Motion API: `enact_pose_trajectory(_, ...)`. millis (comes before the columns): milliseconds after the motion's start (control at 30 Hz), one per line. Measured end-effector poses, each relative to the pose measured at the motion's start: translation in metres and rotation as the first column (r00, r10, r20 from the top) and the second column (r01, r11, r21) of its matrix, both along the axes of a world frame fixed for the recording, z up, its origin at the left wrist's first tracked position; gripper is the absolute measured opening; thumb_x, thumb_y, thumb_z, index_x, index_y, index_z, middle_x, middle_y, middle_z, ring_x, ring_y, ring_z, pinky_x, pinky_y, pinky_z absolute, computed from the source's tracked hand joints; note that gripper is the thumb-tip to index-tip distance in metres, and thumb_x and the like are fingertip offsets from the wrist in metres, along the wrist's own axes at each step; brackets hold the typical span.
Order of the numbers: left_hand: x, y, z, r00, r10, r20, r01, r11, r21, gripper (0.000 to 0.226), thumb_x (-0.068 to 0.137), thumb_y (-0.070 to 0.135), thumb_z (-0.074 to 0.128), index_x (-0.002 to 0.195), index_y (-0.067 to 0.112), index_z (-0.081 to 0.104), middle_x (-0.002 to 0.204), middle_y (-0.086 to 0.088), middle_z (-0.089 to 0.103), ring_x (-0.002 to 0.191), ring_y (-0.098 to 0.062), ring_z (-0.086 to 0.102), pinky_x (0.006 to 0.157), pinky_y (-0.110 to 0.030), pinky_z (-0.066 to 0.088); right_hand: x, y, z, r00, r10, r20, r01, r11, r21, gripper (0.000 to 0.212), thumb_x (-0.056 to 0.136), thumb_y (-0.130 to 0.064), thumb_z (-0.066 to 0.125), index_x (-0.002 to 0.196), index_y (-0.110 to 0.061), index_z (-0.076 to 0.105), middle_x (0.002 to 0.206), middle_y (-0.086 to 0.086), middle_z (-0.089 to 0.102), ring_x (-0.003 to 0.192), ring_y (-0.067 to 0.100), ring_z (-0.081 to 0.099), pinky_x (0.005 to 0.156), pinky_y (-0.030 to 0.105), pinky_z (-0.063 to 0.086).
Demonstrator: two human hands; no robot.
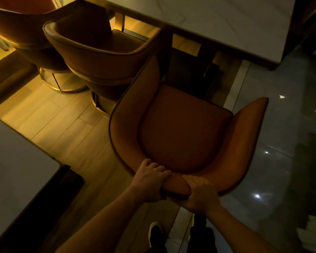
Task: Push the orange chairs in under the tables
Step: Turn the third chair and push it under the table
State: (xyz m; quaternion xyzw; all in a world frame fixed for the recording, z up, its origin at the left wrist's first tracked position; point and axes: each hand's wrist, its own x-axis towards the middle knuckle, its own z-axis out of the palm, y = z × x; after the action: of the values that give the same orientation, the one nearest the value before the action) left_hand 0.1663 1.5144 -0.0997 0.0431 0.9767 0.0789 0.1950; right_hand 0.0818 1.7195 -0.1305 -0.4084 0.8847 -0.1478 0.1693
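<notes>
both the left hand (150, 181) and right hand (199, 194) grip the orange chair (182, 128) backrest, between wood floor (66, 121) and grey tiles (281, 125)

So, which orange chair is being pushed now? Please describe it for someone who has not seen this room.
Start at the pale marble-look table along the top. Three orange chairs stand at its near side; take the nearest chair, at the table's corner where wood floor meets grey tile. Unlike the other two chairs, its seat is wholly outside the table, and the left hand and right hand grip its backrest.
</notes>
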Motion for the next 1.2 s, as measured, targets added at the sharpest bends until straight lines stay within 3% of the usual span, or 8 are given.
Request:
enact_pose_trajectory(200, 0.001, -0.009, -0.010, 0.998, -0.046, -0.045, 0.050, 0.996, 0.078, 0.080, 0.076, 0.074, 0.050, 0.140, 0.029, 0.036, 0.139, 0.000, 0.049, 0.124, -0.024, 0.047, 0.105, -0.047, 0.028, -0.002, 0.003, -0.002, 0.999, 0.036, -0.012, -0.037, 0.997, -0.074, 0.085, 0.068, -0.084, 0.055, 0.114, -0.013, 0.064, 0.103, 0.003, 0.070, 0.086, 0.020, 0.067, 0.072, 0.037, 0.056)
enact_pose_trajectory(367, -0.016, -0.022, -0.022, 0.987, -0.127, -0.097, 0.139, 0.981, 0.134, 0.073, 0.075, 0.077, 0.044, 0.125, 0.025, 0.053, 0.114, -0.001, 0.066, 0.099, -0.024, 0.064, 0.088, -0.042, 0.048, -0.025, -0.002, -0.009, 0.992, 0.127, -0.024, -0.129, 0.987, -0.093, 0.077, 0.072, -0.080, 0.056, 0.109, -0.012, 0.066, 0.098, 0.003, 0.071, 0.080, 0.020, 0.067, 0.067, 0.034, 0.055)
enact_pose_trajectory(567, -0.061, -0.028, -0.010, 0.992, -0.059, -0.114, 0.072, 0.991, 0.114, 0.073, 0.069, 0.076, 0.054, 0.128, 0.031, 0.052, 0.121, 0.007, 0.063, 0.108, -0.017, 0.060, 0.095, -0.038, 0.040, -0.064, -0.014, -0.006, 0.995, 0.076, -0.060, -0.081, 0.993, -0.081, 0.081, 0.069, -0.083, 0.056, 0.112, -0.014, 0.065, 0.099, 0.002, 0.071, 0.079, 0.021, 0.067, 0.065, 0.034, 0.055)
enact_pose_trajectory(867, -0.065, -0.031, -0.009, 0.994, -0.070, -0.089, 0.079, 0.990, 0.113, 0.075, 0.074, 0.074, 0.053, 0.133, 0.028, 0.048, 0.128, 0.004, 0.059, 0.114, -0.019, 0.056, 0.099, -0.039, 0.036, -0.063, -0.015, -0.008, 0.997, 0.030, -0.069, -0.038, 0.993, -0.115, 0.079, 0.068, -0.085, 0.054, 0.110, -0.018, 0.064, 0.097, 0.000, 0.070, 0.079, 0.019, 0.066, 0.065, 0.034, 0.054)
enact_pose_trajectory(1200, -0.091, -0.057, -0.009, 0.984, -0.123, -0.125, 0.139, 0.983, 0.123, 0.071, 0.073, 0.077, 0.051, 0.123, 0.028, 0.056, 0.111, 0.004, 0.067, 0.097, -0.020, 0.064, 0.089, -0.038, 0.045, -0.089, -0.037, -0.011, 0.996, 0.082, -0.028, -0.084, 0.994, -0.073, 0.082, 0.071, -0.086, 0.049, 0.114, -0.016, 0.061, 0.099, 0.002, 0.069, 0.081, 0.021, 0.066, 0.067, 0.036, 0.053)
